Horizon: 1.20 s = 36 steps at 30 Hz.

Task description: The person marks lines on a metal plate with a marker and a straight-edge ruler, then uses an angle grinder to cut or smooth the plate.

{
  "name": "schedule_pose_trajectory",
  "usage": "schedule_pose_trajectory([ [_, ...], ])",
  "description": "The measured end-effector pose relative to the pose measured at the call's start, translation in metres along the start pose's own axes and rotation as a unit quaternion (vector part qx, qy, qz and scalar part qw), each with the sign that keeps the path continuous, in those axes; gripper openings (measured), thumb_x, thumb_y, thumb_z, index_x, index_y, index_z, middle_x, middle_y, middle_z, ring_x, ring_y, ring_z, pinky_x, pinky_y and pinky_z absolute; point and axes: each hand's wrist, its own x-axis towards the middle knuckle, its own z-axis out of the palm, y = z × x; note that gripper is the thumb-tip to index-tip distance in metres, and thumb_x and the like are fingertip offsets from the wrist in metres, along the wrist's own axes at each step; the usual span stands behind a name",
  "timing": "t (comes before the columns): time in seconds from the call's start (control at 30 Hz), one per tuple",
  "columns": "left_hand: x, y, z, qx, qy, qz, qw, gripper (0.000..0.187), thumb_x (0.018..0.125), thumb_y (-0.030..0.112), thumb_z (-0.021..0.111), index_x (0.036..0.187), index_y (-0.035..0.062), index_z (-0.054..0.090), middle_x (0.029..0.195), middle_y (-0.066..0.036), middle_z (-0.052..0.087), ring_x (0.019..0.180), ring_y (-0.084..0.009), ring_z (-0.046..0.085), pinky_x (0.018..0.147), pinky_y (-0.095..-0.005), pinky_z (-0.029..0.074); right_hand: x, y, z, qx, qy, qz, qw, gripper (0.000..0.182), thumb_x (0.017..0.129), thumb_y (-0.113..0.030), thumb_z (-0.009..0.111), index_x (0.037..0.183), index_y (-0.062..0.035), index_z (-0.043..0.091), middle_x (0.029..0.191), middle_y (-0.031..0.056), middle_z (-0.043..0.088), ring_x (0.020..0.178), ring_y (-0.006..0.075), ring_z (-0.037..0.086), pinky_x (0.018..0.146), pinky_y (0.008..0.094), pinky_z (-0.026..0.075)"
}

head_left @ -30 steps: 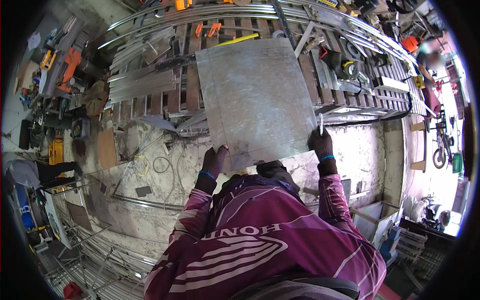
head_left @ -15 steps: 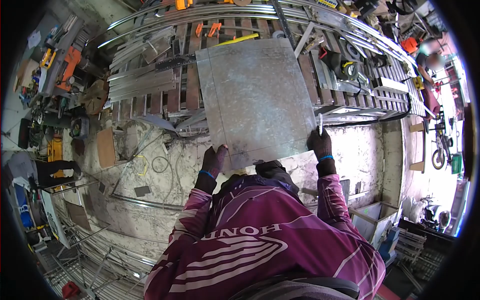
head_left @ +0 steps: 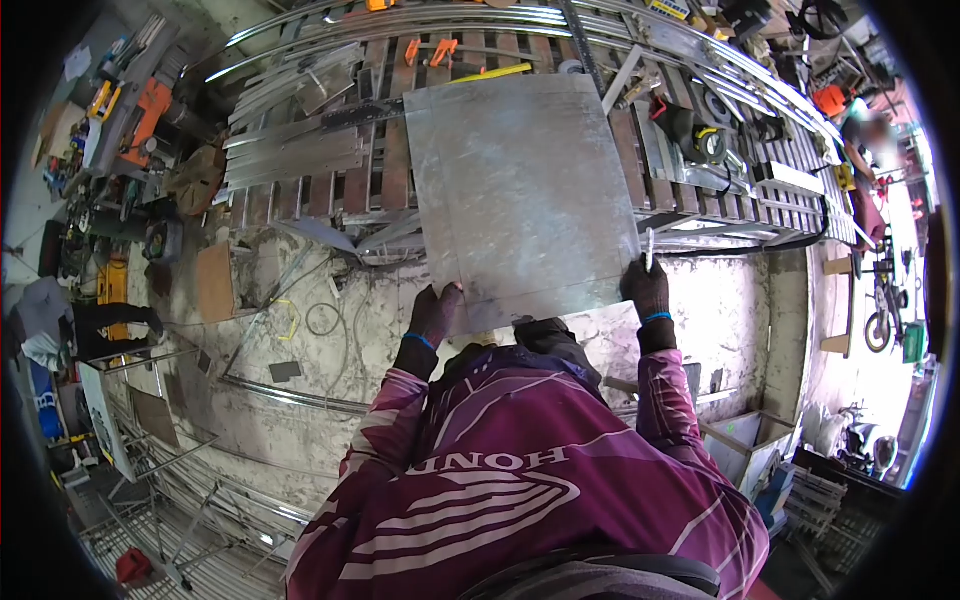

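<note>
A large grey metal sheet (head_left: 520, 190) with thin marked lines rests its far part on the slatted workbench, and its near part juts out toward my body. My left hand (head_left: 436, 312), in a dark glove with bare fingertips, is closed on the sheet's near left corner. At the near right corner my right hand (head_left: 647, 290), also gloved, grips the edge. A slim white marker-like stick (head_left: 650, 248) points up from the right hand. The fingers beneath the sheet are hidden.
On the slatted bench (head_left: 345, 195) lie metal strips (head_left: 290, 165), orange clamps (head_left: 443, 52), a yellow bar (head_left: 495, 73) and a tape measure (head_left: 710, 146). Long metal tubes (head_left: 480, 22) run along the back. One person (head_left: 868, 150) is at far right, another (head_left: 50, 315) at left.
The whole view has shifted slightly right, bench and sheet together. The sheen on the sheet differs and its marked lines look fainter. Both hands keep their hold at the near corners.
</note>
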Motion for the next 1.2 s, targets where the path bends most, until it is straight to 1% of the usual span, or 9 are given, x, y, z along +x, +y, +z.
schedule_pose_trajectory([
  [0.03, -0.002, 0.003, -0.001, 0.01, -0.01, -0.01, 1.0, 0.044, 0.095, 0.036, 0.065, 0.116, -0.0021, 0.069, 0.105, -0.009, 0.074, 0.096, -0.0196, 0.067, 0.085, -0.0355, 0.051, 0.0, 0.0, -0.001, 0.038, -0.013, 0.011, 0.999, 0.011, 0.102, -0.008, 0.055, 0.091, -0.0126, 0.053, 0.068, -0.002, 0.05, 0.055, 0.0107, 0.05, 0.048, 0.0286, 0.041],
  [0.13, 0.004, -0.007, 0.0, -0.021, -0.013, 0.012, 1.0, 0.045, 0.096, 0.038, 0.065, 0.115, -0.0022, 0.069, 0.103, -0.007, 0.073, 0.093, -0.0181, 0.065, 0.083, -0.0348, 0.051, 0.002, 0.004, 0.001, 0.039, -0.011, 0.001, 0.999, 0.012, 0.102, -0.008, 0.055, 0.091, -0.0126, 0.053, 0.067, -0.0018, 0.05, 0.054, 0.0111, 0.05, 0.048, 0.0287, 0.042],
  [0.2, 0.004, -0.008, 0.0, -0.031, -0.013, 0.006, 0.999, 0.045, 0.096, 0.039, 0.066, 0.115, -0.0019, 0.069, 0.101, -0.007, 0.073, 0.092, -0.0177, 0.065, 0.083, -0.0345, 0.05, 0.005, 0.009, -0.001, 0.039, -0.02, -0.003, 0.999, 0.013, 0.101, -0.008, 0.056, 0.09, -0.0127, 0.053, 0.066, -0.0019, 0.049, 0.054, 0.0113, 0.05, 0.048, 0.0287, 0.043],
  [0.4, 0.007, -0.014, -0.001, -0.029, -0.018, 0.008, 0.999, 0.044, 0.096, 0.041, 0.067, 0.112, 0.0002, 0.07, 0.098, -0.004, 0.072, 0.09, -0.0166, 0.064, 0.081, -0.0339, 0.049, 0.008, 0.012, -0.003, -0.022, -0.006, -0.013, 1.0, 0.015, 0.101, -0.008, 0.056, 0.087, -0.0127, 0.052, 0.066, -0.0016, 0.048, 0.055, 0.0114, 0.05, 0.049, 0.0284, 0.043],
  [0.57, 0.008, -0.014, 0.001, -0.034, -0.015, 0.017, 0.999, 0.044, 0.095, 0.042, 0.069, 0.112, 0.001, 0.071, 0.098, -0.003, 0.072, 0.09, -0.016, 0.064, 0.08, -0.0339, 0.049, 0.009, 0.016, -0.005, 0.027, -0.02, -0.003, 0.999, 0.014, 0.101, -0.004, 0.055, 0.091, -0.0138, 0.053, 0.07, -0.0014, 0.05, 0.058, 0.0116, 0.051, 0.05, 0.0277, 0.044],
  [0.67, 0.008, -0.015, 0.001, -0.044, -0.012, 0.003, 0.999, 0.045, 0.094, 0.042, 0.069, 0.112, 0.0006, 0.071, 0.098, -0.004, 0.072, 0.09, -0.0159, 0.064, 0.08, -0.0336, 0.049, 0.012, 0.019, -0.006, 0.055, -0.035, 0.008, 0.998, 0.015, 0.101, -0.002, 0.054, 0.095, -0.0147, 0.053, 0.072, -0.0019, 0.049, 0.06, 0.0117, 0.052, 0.052, 0.0277, 0.044],
  [0.87, 0.005, -0.011, 0.0, -0.027, -0.011, -0.001, 1.0, 0.049, 0.094, 0.044, 0.07, 0.115, -0.0007, 0.07, 0.101, -0.005, 0.073, 0.092, -0.0162, 0.065, 0.08, -0.0332, 0.049, 0.009, 0.014, -0.006, 0.078, -0.047, 0.016, 0.996, 0.017, 0.101, -0.001, 0.054, 0.096, -0.0163, 0.052, 0.071, -0.0029, 0.046, 0.058, 0.0119, 0.049, 0.051, 0.0284, 0.044],
  [0.97, 0.006, -0.011, 0.001, -0.048, -0.011, 0.009, 0.999, 0.05, 0.094, 0.044, 0.07, 0.115, -0.0009, 0.07, 0.1, -0.005, 0.073, 0.091, -0.0163, 0.065, 0.08, -0.0336, 0.049, 0.008, 0.013, -0.005, 0.07, -0.042, 0.015, 0.997, 0.017, 0.101, 0.0, 0.054, 0.095, -0.0162, 0.052, 0.07, -0.003, 0.046, 0.058, 0.0116, 0.049, 0.05, 0.0287, 0.043],
  [1.2, -0.003, 0.005, 0.001, -0.021, -0.005, -0.01, 1.0, 0.047, 0.094, 0.041, 0.069, 0.114, -0.0013, 0.07, 0.099, -0.006, 0.073, 0.091, -0.0169, 0.065, 0.081, -0.0339, 0.05, 0.003, 0.002, -0.003, 0.016, -0.019, 0.002, 1.0, 0.013, 0.1, -0.004, 0.055, 0.092, -0.014, 0.052, 0.071, -0.003, 0.049, 0.06, 0.0108, 0.051, 0.051, 0.0286, 0.044],
])
